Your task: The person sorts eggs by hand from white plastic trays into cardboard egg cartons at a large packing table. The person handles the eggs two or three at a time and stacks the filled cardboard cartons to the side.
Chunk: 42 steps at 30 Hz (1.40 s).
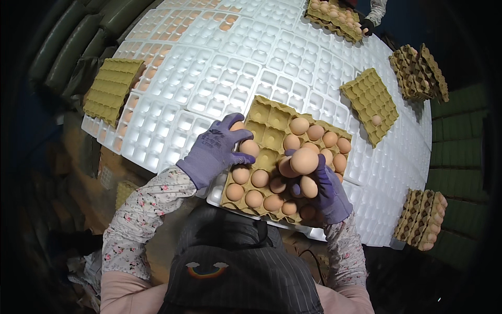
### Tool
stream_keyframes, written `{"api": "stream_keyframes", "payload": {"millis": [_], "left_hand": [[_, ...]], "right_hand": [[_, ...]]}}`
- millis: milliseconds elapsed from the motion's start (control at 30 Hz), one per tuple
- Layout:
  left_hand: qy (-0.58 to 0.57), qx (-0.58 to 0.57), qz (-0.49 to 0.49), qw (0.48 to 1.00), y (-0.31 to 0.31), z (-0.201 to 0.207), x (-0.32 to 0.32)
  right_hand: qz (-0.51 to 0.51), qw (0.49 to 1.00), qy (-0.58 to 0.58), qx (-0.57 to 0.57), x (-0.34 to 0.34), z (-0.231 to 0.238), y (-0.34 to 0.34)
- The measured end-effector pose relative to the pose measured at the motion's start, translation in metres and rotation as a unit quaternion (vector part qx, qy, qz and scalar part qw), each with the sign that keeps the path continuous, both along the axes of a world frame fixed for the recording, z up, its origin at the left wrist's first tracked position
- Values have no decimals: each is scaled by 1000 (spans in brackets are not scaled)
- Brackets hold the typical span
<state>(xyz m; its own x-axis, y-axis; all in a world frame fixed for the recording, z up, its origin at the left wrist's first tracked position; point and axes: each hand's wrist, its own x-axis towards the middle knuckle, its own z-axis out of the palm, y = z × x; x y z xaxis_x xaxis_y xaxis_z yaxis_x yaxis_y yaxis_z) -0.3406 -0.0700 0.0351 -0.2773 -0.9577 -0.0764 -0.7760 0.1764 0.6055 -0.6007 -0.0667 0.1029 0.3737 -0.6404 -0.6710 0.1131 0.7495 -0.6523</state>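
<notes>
A yellow-brown pulp egg tray lies in front of me, partly filled with brown eggs; several cups toward its far left are bare. My left hand, in a purple glove, reaches over the tray's left side. Its fingers and thumb curl round an egg, and another egg shows partly under the forefinger. Over the right half of the tray, my right hand, gloved alike, is closed on several eggs bunched together, one on top. Its fingers are partly hidden behind them.
White plastic trays with square pockets spread under and around the egg tray, some at left holding eggs. Other pulp trays lie at left and right. Tray stacks stand at the right edge. Far off, another person's gloved hand touches a filled tray.
</notes>
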Motion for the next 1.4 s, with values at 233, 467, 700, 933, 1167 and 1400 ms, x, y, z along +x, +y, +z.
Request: {"api": "stream_keyframes", "payload": {"millis": [233, 467, 700, 933, 1167, 1400], "left_hand": [[663, 359, 172, 634, 65, -55, 74], [541, 334, 256, 728, 156, -43, 197], [-42, -111, 408, 905, 154, -108, 377], [-18, -50, 299, 953, 131, -104, 384], [46, 30, 172, 984, 112, -99, 333], [99, -134, 119, 979, 57, -145, 332]], "right_hand": [[-6, 998, -64, -28, 47, -29, 42], [143, 989, 20, -41, 175, -67, 69], [208, 967, 73, -126, 313, -112, 80], [252, 814, 347, -390, 351, -129, 74], [331, 600, 444, -576, 390, -180, 68], [295, 644, 417, -569, 379, -176, 85]]}}
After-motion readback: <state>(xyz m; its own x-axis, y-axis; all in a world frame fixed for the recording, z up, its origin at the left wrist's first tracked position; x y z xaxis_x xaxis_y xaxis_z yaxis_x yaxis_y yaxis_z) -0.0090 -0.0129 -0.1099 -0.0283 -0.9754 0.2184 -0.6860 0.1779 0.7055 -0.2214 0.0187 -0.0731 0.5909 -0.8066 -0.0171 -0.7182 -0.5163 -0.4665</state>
